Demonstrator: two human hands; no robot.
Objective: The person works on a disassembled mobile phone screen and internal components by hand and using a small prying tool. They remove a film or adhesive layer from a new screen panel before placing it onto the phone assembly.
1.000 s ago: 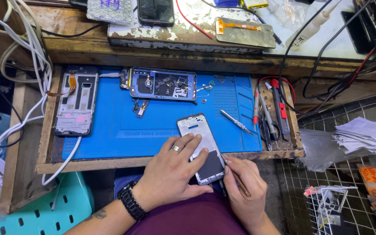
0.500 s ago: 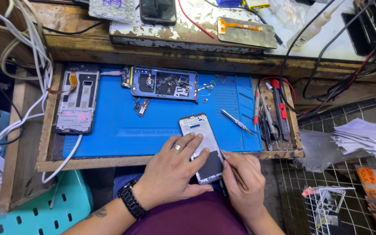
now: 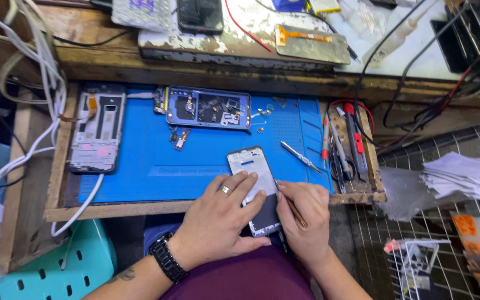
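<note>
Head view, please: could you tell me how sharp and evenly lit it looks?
Head view: the phone frame under both hands and the blue mat are sharp and evenly lit; the straight shelf edge bows from lens distortion; the left corner by the white cables falls into shadow.

There is one view only, from a camera on the person's head, which looks steeply down and a little forward over the lap to the blue mat [image 3: 195,161] on the wooden tray [image 3: 56,166], so no second view shares any part. It is near: the left hand [image 3: 223,222] and the right hand [image 3: 304,222] lie low in the middle of the frame, with the forearms cut by the bottom edge. The far shelf [image 3: 223,47] runs along the top edge, a teal stool [image 3: 40,272] sits at the lower left, and a wire grid [image 3: 418,233] is on the right.
</note>
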